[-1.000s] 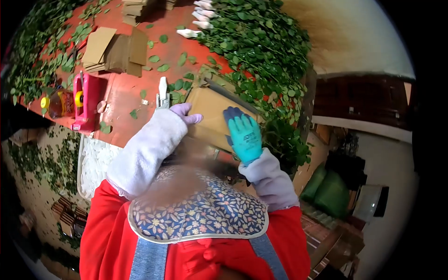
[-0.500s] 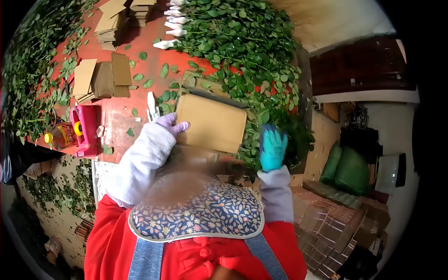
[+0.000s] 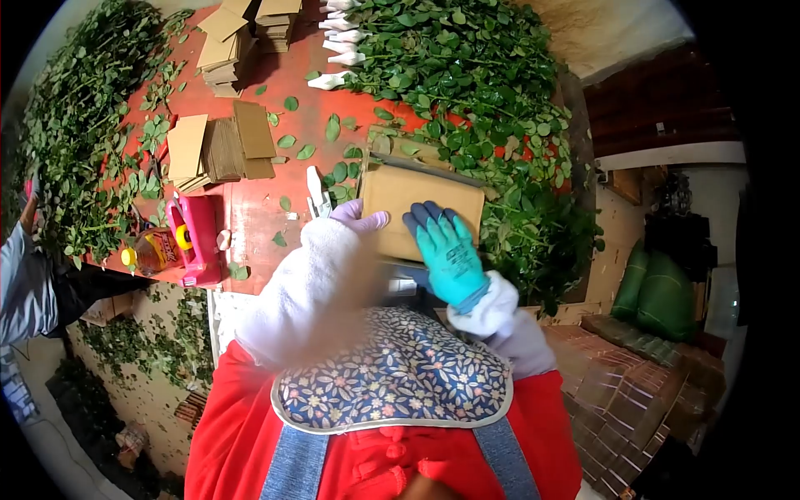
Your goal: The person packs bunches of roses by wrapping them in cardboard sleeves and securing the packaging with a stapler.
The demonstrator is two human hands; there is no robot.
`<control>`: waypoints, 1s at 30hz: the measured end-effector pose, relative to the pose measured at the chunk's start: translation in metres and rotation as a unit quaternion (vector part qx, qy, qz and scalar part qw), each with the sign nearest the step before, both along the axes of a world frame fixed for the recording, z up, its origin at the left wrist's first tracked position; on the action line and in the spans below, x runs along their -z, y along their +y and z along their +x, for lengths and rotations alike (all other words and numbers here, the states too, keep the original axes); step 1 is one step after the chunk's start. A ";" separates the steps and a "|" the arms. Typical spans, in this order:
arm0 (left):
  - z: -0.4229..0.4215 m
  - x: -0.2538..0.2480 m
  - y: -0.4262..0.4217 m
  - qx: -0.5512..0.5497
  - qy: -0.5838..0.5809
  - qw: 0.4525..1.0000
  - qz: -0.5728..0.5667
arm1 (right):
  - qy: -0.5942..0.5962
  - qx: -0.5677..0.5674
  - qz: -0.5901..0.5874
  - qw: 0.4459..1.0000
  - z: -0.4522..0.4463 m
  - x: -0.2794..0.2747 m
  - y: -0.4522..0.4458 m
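Observation:
A tan cardboard sheet (image 3: 396, 185) lies in a shallow tray or frame (image 3: 425, 169) at the front edge of the red table. At its left edge, my left hand (image 3: 360, 218), in a lilac glove, grips the sheet with the thumb on top; the other fingers are partly hidden. Flat over the right part of the sheet is my right hand (image 3: 450, 258), in a teal glove with dark fingertips, its fingers stretched out. A white-handled tool (image 3: 317, 192) lies just left of my left hand. Leafy stems (image 3: 533, 225) surround the sheet's right side.
Cardboard stacks (image 3: 221, 150) stand on the red table (image 3: 258, 212), left of the sheet. A pink tape dispenser (image 3: 194, 242) and a yellow-capped bottle (image 3: 156, 252) sit near the front edge. White-wrapped stem ends (image 3: 333, 80) line the back. Another person's sleeve (image 3: 25, 283) shows at far left.
My right hand has moved left from the leaves onto the cardboard sheet. My left hand stays at the sheet's left edge. The view has shifted, and another person's sleeve now shows at left.

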State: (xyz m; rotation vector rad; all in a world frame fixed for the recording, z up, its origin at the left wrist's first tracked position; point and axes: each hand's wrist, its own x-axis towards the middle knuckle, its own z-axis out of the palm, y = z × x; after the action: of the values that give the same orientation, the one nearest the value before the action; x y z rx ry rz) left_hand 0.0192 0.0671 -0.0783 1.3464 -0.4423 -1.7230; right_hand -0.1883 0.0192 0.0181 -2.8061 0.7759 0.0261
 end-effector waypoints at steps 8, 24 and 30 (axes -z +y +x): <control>-0.002 -0.057 0.005 -0.067 0.139 0.988 -0.002 | 0.001 -0.021 0.018 1.000 -0.004 0.008 -0.004; 0.052 0.008 0.040 -0.119 -0.197 0.971 -0.059 | 0.038 0.021 -0.063 0.997 0.005 0.019 0.022; 0.030 0.015 0.047 0.181 -0.636 0.746 0.073 | 0.048 0.014 -0.057 0.997 0.004 0.015 0.022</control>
State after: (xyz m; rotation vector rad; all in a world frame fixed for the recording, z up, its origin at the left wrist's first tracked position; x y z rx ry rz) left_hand 0.0491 0.1142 -0.0934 2.5763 -1.4016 -0.8079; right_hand -0.1843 0.0408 0.0035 -2.9189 0.8640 0.1161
